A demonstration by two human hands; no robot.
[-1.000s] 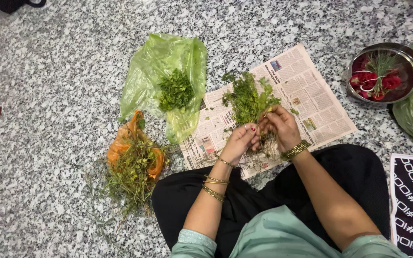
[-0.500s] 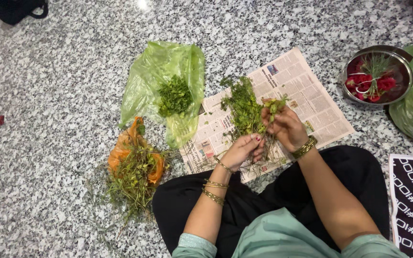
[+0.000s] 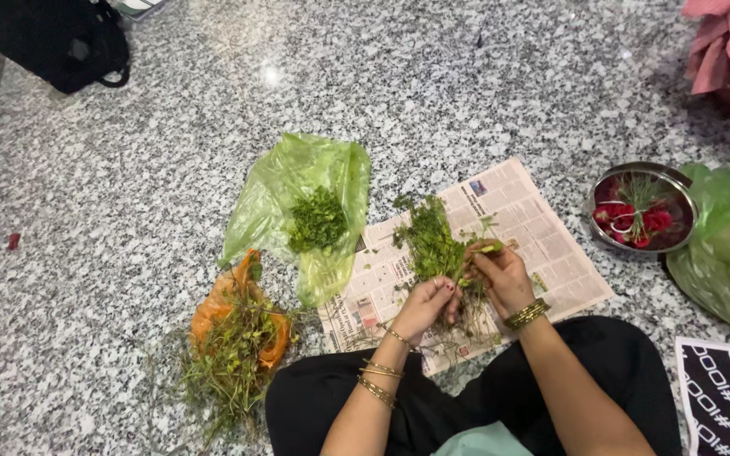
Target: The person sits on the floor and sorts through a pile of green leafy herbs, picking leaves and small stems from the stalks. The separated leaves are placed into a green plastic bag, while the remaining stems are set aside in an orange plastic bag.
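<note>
Herb bunch (image 3: 433,245) sits over the newspaper (image 3: 542,245) on the granite floor (image 3: 128,211), stems toward the person's lap. Left hand (image 3: 422,306) is clenched around the lower stems. Right hand (image 3: 498,272) pinches a sprig (image 3: 487,247) at the bunch's right edge, fingers closed on it. Looks like the picking step: leaf tips coming off the stalks. Plucked leaves (image 3: 318,219) are piled on the green plastic bag (image 3: 289,186); stalk waste (image 3: 234,359) lies on the orange bag (image 3: 213,308). Steel bowl (image 3: 614,241) with red flowers is well apart, right. Next move likely needs a firm stem hold and a clean pull on that sprig.
</note>
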